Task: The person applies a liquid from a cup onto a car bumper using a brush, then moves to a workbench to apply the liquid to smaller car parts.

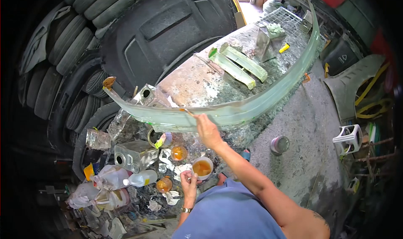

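Note:
My left hand (189,185), with a watch at its wrist, is closed around a white cup (211,171) of amber liquid near my body. My right hand (208,132) reaches forward, its fingers wrapped round a thin brush (189,112). The orange-tinted brush tip meets the upper edge of a long, curved, pale green translucent panel (256,112). That panel bows towards me across the front of the workbench. Its left end carries a brown-orange piece (109,82).
On the bench (184,84) lie two pale green strips (237,67), a square metal can (268,42) and a yellow object (284,48). Metal cans (135,155), plastic bottles (142,178) and amber-filled containers (179,152) crowd the left. A white stool (348,139) stands right.

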Demonstrator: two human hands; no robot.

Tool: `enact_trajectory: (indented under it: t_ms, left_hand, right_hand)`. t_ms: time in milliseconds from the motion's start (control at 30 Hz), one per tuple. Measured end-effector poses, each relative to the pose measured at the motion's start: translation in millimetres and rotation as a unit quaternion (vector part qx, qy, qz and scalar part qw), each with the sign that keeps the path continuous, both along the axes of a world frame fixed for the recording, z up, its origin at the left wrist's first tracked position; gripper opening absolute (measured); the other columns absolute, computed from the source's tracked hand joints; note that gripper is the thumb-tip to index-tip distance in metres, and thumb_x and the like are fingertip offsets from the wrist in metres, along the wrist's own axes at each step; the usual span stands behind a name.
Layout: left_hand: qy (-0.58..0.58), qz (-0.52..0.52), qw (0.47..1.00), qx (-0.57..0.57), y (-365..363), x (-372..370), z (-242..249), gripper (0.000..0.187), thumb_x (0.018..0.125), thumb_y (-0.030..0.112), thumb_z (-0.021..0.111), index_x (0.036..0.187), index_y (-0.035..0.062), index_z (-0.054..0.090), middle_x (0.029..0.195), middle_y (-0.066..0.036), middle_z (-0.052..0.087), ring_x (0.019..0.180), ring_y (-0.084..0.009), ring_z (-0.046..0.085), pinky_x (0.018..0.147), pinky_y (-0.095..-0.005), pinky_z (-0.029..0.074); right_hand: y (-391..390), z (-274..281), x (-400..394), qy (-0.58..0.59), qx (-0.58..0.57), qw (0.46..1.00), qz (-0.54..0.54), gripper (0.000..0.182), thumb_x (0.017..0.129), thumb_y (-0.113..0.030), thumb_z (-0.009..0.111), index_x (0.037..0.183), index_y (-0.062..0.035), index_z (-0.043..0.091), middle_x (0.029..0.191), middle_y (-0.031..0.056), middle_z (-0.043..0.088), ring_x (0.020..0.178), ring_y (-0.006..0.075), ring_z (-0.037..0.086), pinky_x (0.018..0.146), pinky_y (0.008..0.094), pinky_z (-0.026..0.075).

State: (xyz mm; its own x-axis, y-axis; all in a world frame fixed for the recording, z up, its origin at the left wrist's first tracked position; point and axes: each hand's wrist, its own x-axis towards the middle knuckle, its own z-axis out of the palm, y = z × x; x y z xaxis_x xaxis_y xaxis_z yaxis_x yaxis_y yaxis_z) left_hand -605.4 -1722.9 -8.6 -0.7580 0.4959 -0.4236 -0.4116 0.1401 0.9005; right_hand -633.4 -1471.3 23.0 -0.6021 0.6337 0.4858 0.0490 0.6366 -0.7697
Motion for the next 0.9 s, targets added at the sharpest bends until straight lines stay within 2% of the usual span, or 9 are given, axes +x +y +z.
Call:
enact_trajectory:
  t_ms: [133, 233, 300, 367, 467, 600, 733, 900]
  left_hand:
    - [-0.006, 0.007, 1.000, 0.013, -4, 3, -2, 0.039, 0.088, 0.018, 0.068, 0.112, 0.0059, 0.040, 0.094, -0.003, 0.046, 0.078, -0.0115, 0.056, 0.062, -0.0276, 0.057]
    - [-0.016, 0.012, 0.999, 0.027, -8, 3, -9, 0.039, 0.088, 0.018, 0.068, 0.112, 0.0061, 0.041, 0.095, -0.003, 0.046, 0.079, -0.0112, 0.056, 0.062, -0.0273, 0.057]
    - [-0.003, 0.011, 1.000, 0.020, -11, 4, -16, 0.037, 0.088, 0.017, 0.068, 0.112, 0.0062, 0.041, 0.096, -0.004, 0.049, 0.079, -0.0110, 0.056, 0.061, -0.0264, 0.057]
    - [-0.009, 0.009, 1.000, 0.011, -11, 3, -11, 0.036, 0.089, 0.017, 0.067, 0.112, 0.0063, 0.041, 0.096, -0.004, 0.051, 0.080, -0.0109, 0.057, 0.061, -0.0260, 0.057]
    - [-0.014, -0.012, 1.000, -0.004, -7, 5, -1, 0.033, 0.090, 0.016, 0.065, 0.112, 0.0062, 0.042, 0.096, -0.004, 0.053, 0.080, -0.0117, 0.057, 0.062, -0.0265, 0.057]
    - [-0.016, -0.027, 0.999, -0.015, -6, 12, 0, 0.031, 0.092, 0.018, 0.062, 0.112, 0.0062, 0.041, 0.097, -0.003, 0.047, 0.081, -0.0122, 0.057, 0.064, -0.0275, 0.057]
    - [-0.013, -0.021, 0.999, -0.022, -1, 18, 1, 0.032, 0.091, 0.018, 0.063, 0.113, 0.0067, 0.041, 0.097, -0.003, 0.047, 0.080, -0.0124, 0.057, 0.065, -0.0274, 0.057]
    - [-0.022, -0.038, 0.999, -0.011, 15, 25, 3, 0.038, 0.090, 0.019, 0.065, 0.115, 0.0071, 0.040, 0.097, -0.003, 0.047, 0.080, -0.0119, 0.058, 0.066, -0.0268, 0.055]
  right_hand:
    - [14, -9, 46, -0.030, -0.031, 0.997, -0.057, 0.027, 0.086, 0.004, 0.053, 0.112, -0.0017, 0.050, 0.094, 0.0195, 0.054, 0.084, 0.0396, 0.058, 0.070, 0.0447, 0.047]
    - [11, 6, 58, -0.063, -0.046, 0.992, -0.094, 0.022, 0.090, -0.001, 0.053, 0.112, -0.0036, 0.052, 0.095, 0.0175, 0.054, 0.083, 0.0392, 0.059, 0.070, 0.0465, 0.048]
    - [1, 22, 51, -0.071, -0.014, 0.997, -0.018, 0.022, 0.086, 0.000, 0.055, 0.108, -0.0037, 0.054, 0.093, 0.0165, 0.054, 0.081, 0.0380, 0.059, 0.069, 0.0463, 0.048]
    - [-9, 38, 17, -0.024, 0.040, 0.998, 0.046, 0.024, 0.081, 0.000, 0.058, 0.105, -0.0035, 0.056, 0.089, 0.0148, 0.053, 0.080, 0.0353, 0.058, 0.069, 0.0444, 0.048]
    - [-19, 55, -34, -0.018, 0.124, 0.983, 0.135, 0.028, 0.078, -0.005, 0.057, 0.106, -0.0044, 0.056, 0.090, 0.0134, 0.049, 0.084, 0.0310, 0.058, 0.071, 0.0399, 0.048]
    - [0, 35, -44, -0.073, 0.199, 0.968, 0.132, 0.027, 0.080, -0.009, 0.056, 0.106, -0.0037, 0.053, 0.097, 0.0127, 0.050, 0.090, 0.0288, 0.058, 0.080, 0.0396, 0.047]
    - [42, 12, 15, -0.158, 0.204, 0.958, 0.125, 0.025, 0.080, -0.010, 0.056, 0.105, -0.0044, 0.052, 0.097, 0.0118, 0.051, 0.094, 0.0284, 0.057, 0.082, 0.0394, 0.047]
    - [97, -2, 99, -0.207, 0.159, 0.959, 0.112, 0.022, 0.080, -0.007, 0.058, 0.101, -0.0045, 0.054, 0.092, 0.0118, 0.049, 0.090, 0.0284, 0.057, 0.078, 0.0396, 0.049]
